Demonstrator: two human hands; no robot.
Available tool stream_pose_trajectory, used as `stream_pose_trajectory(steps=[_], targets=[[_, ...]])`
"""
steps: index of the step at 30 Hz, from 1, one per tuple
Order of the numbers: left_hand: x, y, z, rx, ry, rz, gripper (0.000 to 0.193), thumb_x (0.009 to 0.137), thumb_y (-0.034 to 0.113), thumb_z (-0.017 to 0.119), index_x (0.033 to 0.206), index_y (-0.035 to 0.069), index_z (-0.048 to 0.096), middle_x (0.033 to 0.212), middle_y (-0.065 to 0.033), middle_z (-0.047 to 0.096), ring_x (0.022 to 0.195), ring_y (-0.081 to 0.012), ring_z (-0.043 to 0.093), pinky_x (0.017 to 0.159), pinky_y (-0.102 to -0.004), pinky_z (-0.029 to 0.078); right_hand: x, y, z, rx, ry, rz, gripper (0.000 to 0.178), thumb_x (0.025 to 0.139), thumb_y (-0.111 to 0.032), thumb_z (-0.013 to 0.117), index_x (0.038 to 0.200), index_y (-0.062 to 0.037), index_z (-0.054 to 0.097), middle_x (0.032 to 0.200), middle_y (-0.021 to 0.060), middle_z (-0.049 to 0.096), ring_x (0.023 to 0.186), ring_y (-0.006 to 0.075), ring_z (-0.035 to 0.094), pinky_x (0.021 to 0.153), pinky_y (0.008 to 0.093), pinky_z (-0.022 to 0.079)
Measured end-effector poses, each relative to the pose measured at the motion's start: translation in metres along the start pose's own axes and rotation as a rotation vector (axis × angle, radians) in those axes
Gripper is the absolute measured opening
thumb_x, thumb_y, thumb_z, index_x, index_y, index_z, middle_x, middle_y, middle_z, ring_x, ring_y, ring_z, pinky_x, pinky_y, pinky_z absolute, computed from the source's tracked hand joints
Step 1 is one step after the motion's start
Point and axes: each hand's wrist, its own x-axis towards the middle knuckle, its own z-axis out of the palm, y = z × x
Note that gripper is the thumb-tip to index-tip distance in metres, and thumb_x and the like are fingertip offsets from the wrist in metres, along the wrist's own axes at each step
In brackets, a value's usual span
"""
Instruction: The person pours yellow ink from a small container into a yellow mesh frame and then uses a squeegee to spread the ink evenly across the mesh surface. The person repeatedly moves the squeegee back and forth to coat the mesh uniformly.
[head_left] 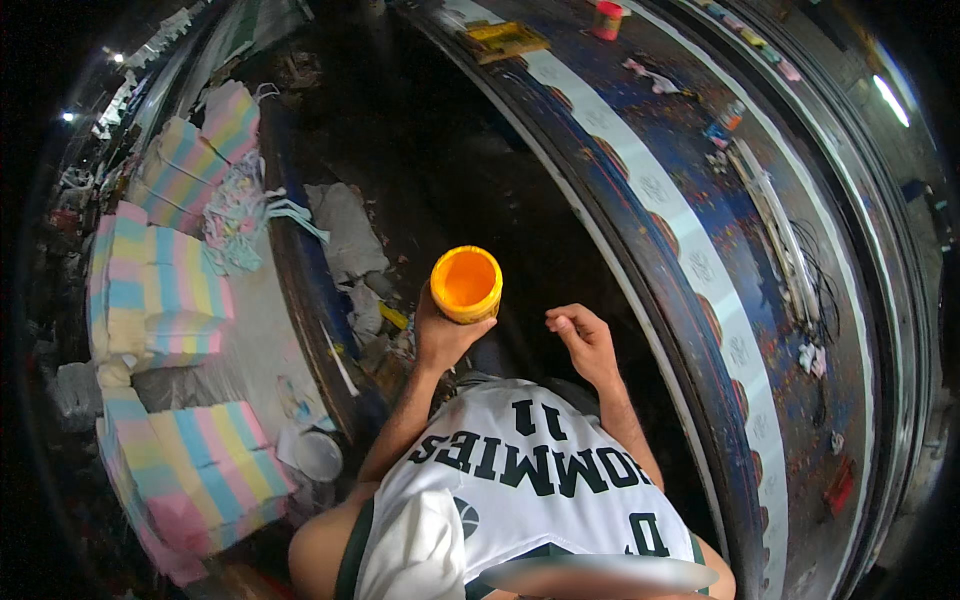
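My left hand (pixel 440 335) is wrapped around the orange tub (pixel 470 314), open end facing up at me, held out in front of my torso. Right hand (pixel 582 335) is near the tub but apart from it, fingers curled toward the thumb, can't tell if the tips meet. Pastel stacks (pixel 185 285) on my left, long table (pixel 655 130) on my right.

Container (pixel 467 284): yellow-orange rim, orange interior. Jersey (pixel 500 465): white ground, black lettering, dark green trim. Layered stacks (pixel 215 465): pastel bands of pink, yellow and light blue, repeating. Bench (pixel 690 150): dark blue to brownish, speckled orange. Long strip (pixel 733 345) along it: pale bluish white, with repeated grey line motifs. Shallow tray (pixel 505 43): yellow. Tub (pixel 606 22): red. Draped cloth (pixel 420 545): plain white.
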Motion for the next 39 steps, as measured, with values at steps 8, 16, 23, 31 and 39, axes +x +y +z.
stream_pose_trajectory(steps=[8,16,23,31,39], targets=[[0.051,-0.049,-0.071,-0.157,0.085,-0.133,0.08,0.076,0.006,0.1,0.143,0.001,0.056,0.135,-0.0126,0.072,0.123,-0.0248,0.074,0.11,-0.0417,0.058,0.12,0.002,0.056,-0.264,-0.212,0.025,0.021,0.11,-0.018,0.073,0.122,-0.0016,0.079,0.109,0.0098,0.079,0.101,0.0194,0.074,0.09,0.0343,0.058],[0.145,-0.081,-0.095,-0.087,0.148,-0.273,0.082,0.076,0.005,0.1,0.146,0.0,0.055,0.137,-0.0132,0.07,0.125,-0.0254,0.072,0.112,-0.0422,0.057,0.259,0.056,0.056,-0.08,-0.124,0.195,0.024,0.112,-0.022,0.073,0.122,-0.0007,0.078,0.105,0.0065,0.078,0.096,0.0124,0.07,0.085,0.0302,0.057],[0.311,-0.095,-0.098,-0.136,0.132,-0.139,0.061,0.08,0.001,0.096,0.133,-0.001,0.066,0.124,-0.0095,0.077,0.113,-0.0206,0.077,0.105,-0.0384,0.059,0.45,0.059,0.052,-0.191,-0.069,0.019,0.025,0.111,-0.022,0.073,0.121,-0.0003,0.078,0.109,0.0105,0.08,0.099,0.0179,0.073,0.088,0.0355,0.058],[0.47,-0.113,-0.103,-0.232,0.062,-0.064,0.069,0.081,0.002,0.097,0.14,-0.001,0.061,0.132,-0.0116,0.074,0.118,-0.0212,0.075,0.108,-0.0406,0.06,0.577,0.035,0.045,-0.306,-0.025,-0.111,0.022,0.109,-0.02,0.075,0.123,-0.0034,0.079,0.113,0.0133,0.08,0.101,0.0243,0.075,0.087,0.0379,0.058],[0.613,-0.161,-0.084,-0.205,-0.202,-0.023,0.073,0.08,0.001,0.098,0.142,0.0,0.06,0.133,-0.0124,0.073,0.118,-0.0216,0.075,0.107,-0.0395,0.06,0.607,0.058,0.026,-0.27,0.241,0.094,0.019,0.108,-0.016,0.076,0.122,-0.0047,0.08,0.12,0.0121,0.081,0.103,0.0246,0.076,0.089,0.039,0.059]])
